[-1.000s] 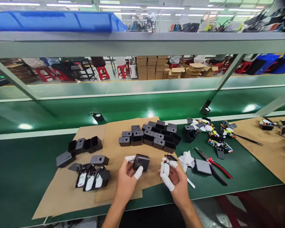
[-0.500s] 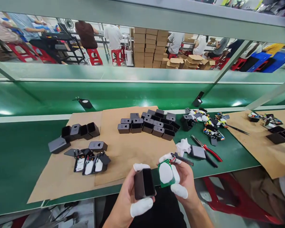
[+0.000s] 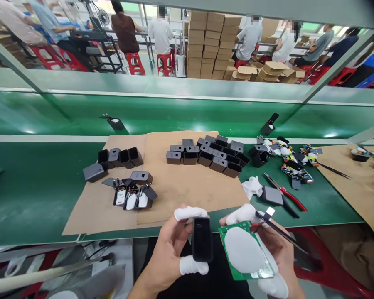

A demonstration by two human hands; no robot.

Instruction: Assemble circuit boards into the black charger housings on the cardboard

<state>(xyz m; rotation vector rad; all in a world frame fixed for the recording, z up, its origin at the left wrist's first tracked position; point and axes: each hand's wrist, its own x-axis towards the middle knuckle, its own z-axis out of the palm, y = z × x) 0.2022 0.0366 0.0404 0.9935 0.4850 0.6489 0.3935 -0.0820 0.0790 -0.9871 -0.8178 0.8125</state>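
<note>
My left hand [image 3: 174, 245], white covers on its fingertips, grips a small black plastic casing [image 3: 202, 240] by its two ends, the open side facing me. To its right, my right hand [image 3: 268, 249] is closed on a green circuit board [image 3: 232, 263] that carries a large white round pad [image 3: 244, 250]. A dark flat piece with a short red wire [image 3: 257, 224] juts out at the board's upper right. The casing and the board are apart, both held above my lap near the bench's front edge.
Black casings stand in a cluster [image 3: 205, 155] on brown cardboard [image 3: 162, 199]. Filled casings [image 3: 132, 199] lie at left. Red-handled pliers [image 3: 286, 193], a white cloth [image 3: 252, 187] and a heap of circuit parts [image 3: 296, 162] are at right. A red stool [image 3: 333, 274] stands below.
The board has come closer and lower right, tilted more toward me. The casing has turned so its opening faces me. My view has shifted left and down.
</note>
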